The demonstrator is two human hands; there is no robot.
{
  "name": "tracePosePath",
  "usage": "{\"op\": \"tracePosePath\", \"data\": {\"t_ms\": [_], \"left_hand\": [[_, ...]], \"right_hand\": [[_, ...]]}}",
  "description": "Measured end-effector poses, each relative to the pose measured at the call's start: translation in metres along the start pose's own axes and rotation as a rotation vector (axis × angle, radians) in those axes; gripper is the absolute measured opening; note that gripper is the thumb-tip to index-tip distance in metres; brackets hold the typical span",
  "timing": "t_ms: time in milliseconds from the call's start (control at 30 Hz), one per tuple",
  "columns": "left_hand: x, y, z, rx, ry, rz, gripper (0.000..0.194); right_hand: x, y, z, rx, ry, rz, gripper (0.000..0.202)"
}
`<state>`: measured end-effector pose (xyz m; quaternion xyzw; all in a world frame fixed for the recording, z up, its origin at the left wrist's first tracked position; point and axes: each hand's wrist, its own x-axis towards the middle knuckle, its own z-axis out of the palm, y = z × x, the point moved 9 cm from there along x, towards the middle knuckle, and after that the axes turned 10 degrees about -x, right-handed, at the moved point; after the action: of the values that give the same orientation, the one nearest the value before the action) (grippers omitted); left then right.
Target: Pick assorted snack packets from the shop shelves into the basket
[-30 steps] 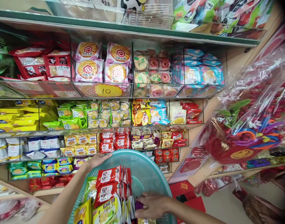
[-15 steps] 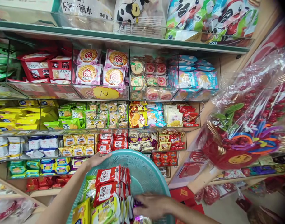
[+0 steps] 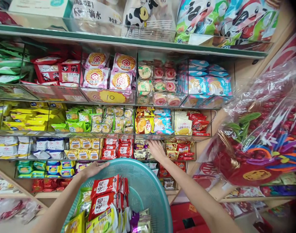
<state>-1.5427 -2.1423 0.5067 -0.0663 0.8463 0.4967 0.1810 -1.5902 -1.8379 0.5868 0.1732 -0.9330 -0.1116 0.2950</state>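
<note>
A teal plastic basket holds red packets, a yellow-green packet and purple-gold packets. My left hand grips the basket's far left rim. My right hand reaches into the shelf compartment of small purple and cream packets, right of the red packets on that shelf. Its fingertips are among the packets under the shelf edge, so what they hold, if anything, is hidden.
Shelves of wrapped snacks in clear compartments span the view. A yellow price tag marks one. At the right, a plastic-wrapped red decoration juts out beside the shelves.
My right hand has moved from inside the basket up and forward into the shelf compartment. Purple-gold packets now show in the basket where it was. My left hand stays on the rim.
</note>
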Motion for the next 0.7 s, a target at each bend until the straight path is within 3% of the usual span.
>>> {"op": "tracePosePath", "data": {"t_ms": [233,500,700], "left_hand": [[0.004,-0.005,0.005,-0.034,-0.043,0.013,0.057],[0.007,0.003,0.013,-0.06,-0.072,0.026,0.058],[0.017,-0.004,0.005,-0.02,-0.011,0.065,0.062]], "right_hand": [[0.006,0.015,0.023,-0.072,-0.003,0.074,0.04],[0.007,0.018,0.028,-0.101,-0.008,0.044,0.038],[0.006,0.014,0.026,-0.099,0.002,0.045,0.036]]}}
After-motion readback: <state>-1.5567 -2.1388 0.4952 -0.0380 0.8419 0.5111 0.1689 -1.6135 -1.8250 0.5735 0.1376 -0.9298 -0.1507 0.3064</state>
